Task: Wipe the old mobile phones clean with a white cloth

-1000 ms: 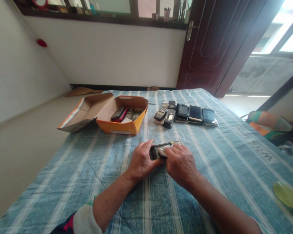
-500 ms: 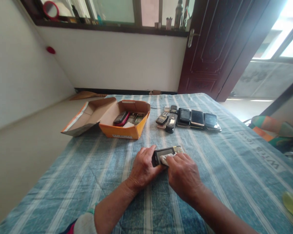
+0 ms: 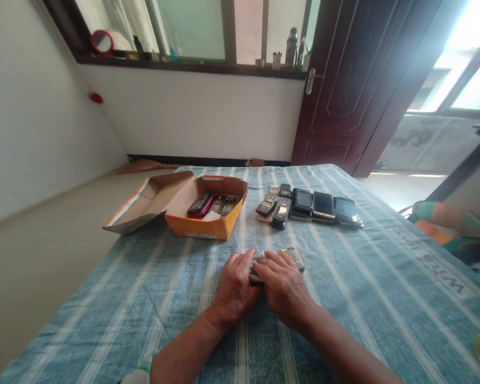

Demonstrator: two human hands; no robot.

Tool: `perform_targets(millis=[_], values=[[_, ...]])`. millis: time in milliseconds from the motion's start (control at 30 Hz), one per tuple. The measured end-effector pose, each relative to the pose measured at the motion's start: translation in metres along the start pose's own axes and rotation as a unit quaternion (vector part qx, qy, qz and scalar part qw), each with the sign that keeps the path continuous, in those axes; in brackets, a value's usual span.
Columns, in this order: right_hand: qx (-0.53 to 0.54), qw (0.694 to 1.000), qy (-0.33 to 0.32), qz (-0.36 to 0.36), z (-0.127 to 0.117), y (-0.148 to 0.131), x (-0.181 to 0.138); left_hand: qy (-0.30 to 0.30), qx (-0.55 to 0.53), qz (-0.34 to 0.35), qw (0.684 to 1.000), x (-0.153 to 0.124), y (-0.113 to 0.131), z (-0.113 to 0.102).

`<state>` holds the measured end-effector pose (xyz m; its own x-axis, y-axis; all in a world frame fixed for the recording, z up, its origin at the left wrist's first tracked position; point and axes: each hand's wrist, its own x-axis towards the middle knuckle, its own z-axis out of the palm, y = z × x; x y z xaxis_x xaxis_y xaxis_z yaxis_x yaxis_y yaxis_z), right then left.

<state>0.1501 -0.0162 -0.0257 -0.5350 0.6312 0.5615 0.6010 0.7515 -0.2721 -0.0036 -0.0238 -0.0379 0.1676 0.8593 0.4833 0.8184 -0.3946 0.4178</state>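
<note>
A keypad mobile phone (image 3: 294, 258) lies across the space between my hands, its keys showing at the right end. My left hand (image 3: 235, 285) is closed around the phone's left end. Over the screen, my right hand (image 3: 286, 288) presses a white cloth (image 3: 259, 258) with its fingers. Most of the cloth and the screen are hidden under those fingers.
Beyond my left hand stands an open orange cardboard box (image 3: 200, 226) with several phones inside, its lid (image 3: 138, 205) folded out left. Several more phones (image 3: 304, 202) lie grouped at the far right. A striped blue cloth (image 3: 176, 320) covers the surface.
My right hand has slid left along the phone with the cloth and now covers the screen. The left hand keeps its hold. The view has tipped slightly upward.
</note>
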Motion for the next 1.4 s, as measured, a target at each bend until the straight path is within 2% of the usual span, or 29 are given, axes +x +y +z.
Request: perform_targets(millis=[200,633,867,1067,1400], values=[[0.037,0.999,-0.02,-0.008,0.0,0.002,0.005,0.001,-0.013,0.008,1.0,0.0,0.001,-0.003],[-0.047,0.996,0.037,0.061,-0.006,0.016,-0.002,-0.019,0.003,-0.06,0.998,0.0,0.003,-0.002],[-0.052,0.995,0.05,0.068,-0.005,0.015,-0.004,-0.027,0.004,-0.072,0.997,0.0,0.002,-0.002],[-0.065,0.993,0.071,0.064,-0.007,0.006,-0.007,-0.016,0.004,-0.06,0.998,0.0,0.002,-0.002],[-0.078,0.99,0.094,0.068,-0.01,-0.009,-0.015,0.029,0.023,-0.003,0.999,-0.004,0.0,0.001]])
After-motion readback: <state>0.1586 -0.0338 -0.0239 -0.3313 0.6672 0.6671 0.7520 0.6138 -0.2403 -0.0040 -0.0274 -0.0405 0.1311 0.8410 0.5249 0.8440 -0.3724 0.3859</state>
